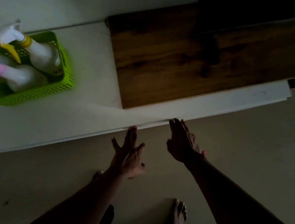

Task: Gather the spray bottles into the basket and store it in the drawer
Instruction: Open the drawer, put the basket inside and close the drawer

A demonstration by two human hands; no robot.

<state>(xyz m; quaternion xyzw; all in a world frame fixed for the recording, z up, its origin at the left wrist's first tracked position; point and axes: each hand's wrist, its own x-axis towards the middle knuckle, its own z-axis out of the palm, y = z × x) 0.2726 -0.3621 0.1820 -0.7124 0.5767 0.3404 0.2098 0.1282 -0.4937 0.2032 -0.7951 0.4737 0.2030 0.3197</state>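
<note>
A lime-green perforated basket (51, 93) sits on the white cabinet top (94, 74) at the left. Inside it lie two white spray bottles: one with a yellow collar and trigger (40, 53), one with a blue head and pink trigger (15, 74). My left hand (129, 154) is open with fingers spread, its fingertips at the cabinet's front edge. My right hand (183, 140) is also open, fingertips touching the same front edge further right. Neither hand holds anything. The drawer front below the edge is hidden from this angle.
A dark wooden board (171, 62) lies on the cabinet top to the right of the basket, with a dark object (207, 23) at its far end. My bare feet (179, 216) stand on the beige floor below. The scene is dim.
</note>
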